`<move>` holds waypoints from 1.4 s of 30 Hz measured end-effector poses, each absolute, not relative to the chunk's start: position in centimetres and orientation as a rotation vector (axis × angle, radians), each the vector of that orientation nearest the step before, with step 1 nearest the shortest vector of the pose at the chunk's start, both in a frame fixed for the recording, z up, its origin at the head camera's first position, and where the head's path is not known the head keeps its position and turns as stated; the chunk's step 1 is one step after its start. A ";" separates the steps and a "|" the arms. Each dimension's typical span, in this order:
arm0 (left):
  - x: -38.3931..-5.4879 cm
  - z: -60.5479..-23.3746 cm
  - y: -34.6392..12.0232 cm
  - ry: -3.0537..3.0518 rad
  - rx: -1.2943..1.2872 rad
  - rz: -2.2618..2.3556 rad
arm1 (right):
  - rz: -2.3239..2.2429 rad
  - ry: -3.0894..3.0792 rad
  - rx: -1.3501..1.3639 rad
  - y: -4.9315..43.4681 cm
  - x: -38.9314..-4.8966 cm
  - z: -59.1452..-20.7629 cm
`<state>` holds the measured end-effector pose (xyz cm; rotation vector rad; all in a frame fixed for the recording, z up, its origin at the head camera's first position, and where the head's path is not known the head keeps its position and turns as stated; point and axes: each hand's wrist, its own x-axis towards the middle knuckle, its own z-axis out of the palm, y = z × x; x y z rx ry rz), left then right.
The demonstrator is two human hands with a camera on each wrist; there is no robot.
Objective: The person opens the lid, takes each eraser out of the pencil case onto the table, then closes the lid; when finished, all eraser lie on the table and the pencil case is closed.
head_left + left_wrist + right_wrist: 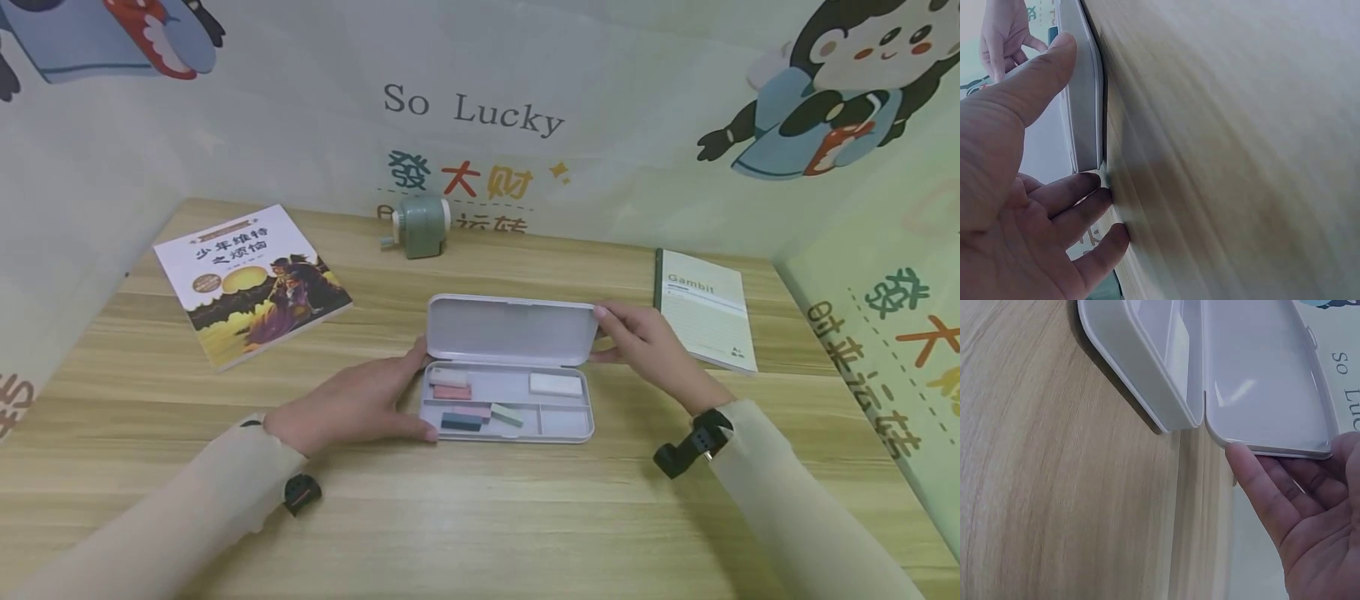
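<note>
A white pencil case [564, 421] lies with its lid [510, 333] raised at the back. Inside, a white eraser [555, 384] sits at back right and a red-pink block [452, 392] at back left. In the front compartment are a dark blue block [461, 422] and a pale green one [507, 415]. My left hand [345, 408] spans the case's left end, thumb by the front corner, fingertips at the back corner. At the lid's right edge, my right hand [645, 337] pinches it, thumb at the top corner, other fingers behind.
At the back left lies a picture-covered book [255, 283]. A green pencil sharpener [422, 227] with a crank stands against the printed backdrop [472, 50]. Behind the right hand is a notebook [705, 308]. Wood-grain tabletop [465, 525] stretches in front of the case.
</note>
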<state>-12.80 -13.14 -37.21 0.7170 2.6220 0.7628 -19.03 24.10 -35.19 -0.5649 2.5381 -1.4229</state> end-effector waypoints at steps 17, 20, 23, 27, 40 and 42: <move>-12.8 -37.2 -13.1 2.621 0.725 0.752 | -1.348 2.596 -0.430 23.8 -19.8 -36.3; -12.8 -37.1 -13.0 2.623 0.722 0.729 | -1.331 2.611 -0.417 23.8 -19.8 -36.7; -12.8 -37.1 -13.0 2.617 0.706 0.713 | -1.312 2.632 -0.406 23.7 -19.9 -37.0; -12.8 -37.0 -13.0 2.609 0.692 0.698 | -1.306 2.643 -0.379 23.5 -19.9 -37.3; -12.9 -37.0 -13.0 2.597 0.695 0.697 | -1.321 2.634 -0.400 23.4 -19.5 -37.2; -12.9 -36.9 -13.0 2.596 0.697 0.698 | -1.312 2.642 -0.420 23.5 -19.4 -37.1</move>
